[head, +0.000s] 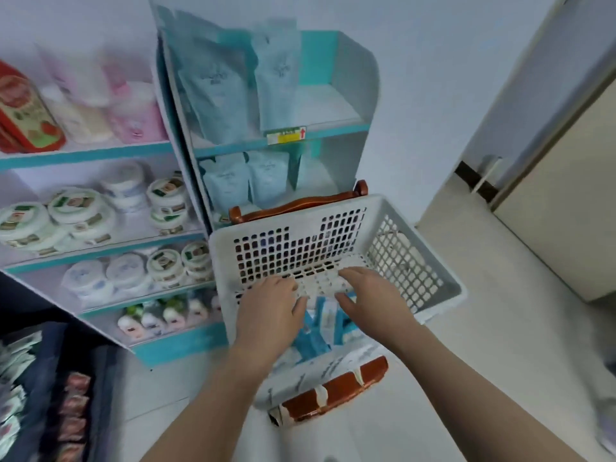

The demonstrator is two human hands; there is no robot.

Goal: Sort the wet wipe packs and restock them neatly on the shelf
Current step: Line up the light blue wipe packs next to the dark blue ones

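Observation:
A white perforated basket point(336, 208) sits on a wooden chair point(300, 203) in front of a narrow teal and white shelf point(346, 128). Blue and white wet wipe packs point(325, 323) lie in the basket's near end. My left hand point(271, 313) and my right hand point(371, 300) both reach into the basket, one on each side of the packs, with fingers spread and relaxed. Whether either hand grips a pack is hidden. More pale blue wipe packs point(213, 85) stand upright on the shelf's top level, and others point(246, 181) on the level below.
A wider shelf point(86, 151) on the left holds round white tubs point(76, 211), pink packs and small bottles. A dark rack point(40, 395) of sachets stands at the bottom left. Pale floor and a door point(566, 201) lie to the right.

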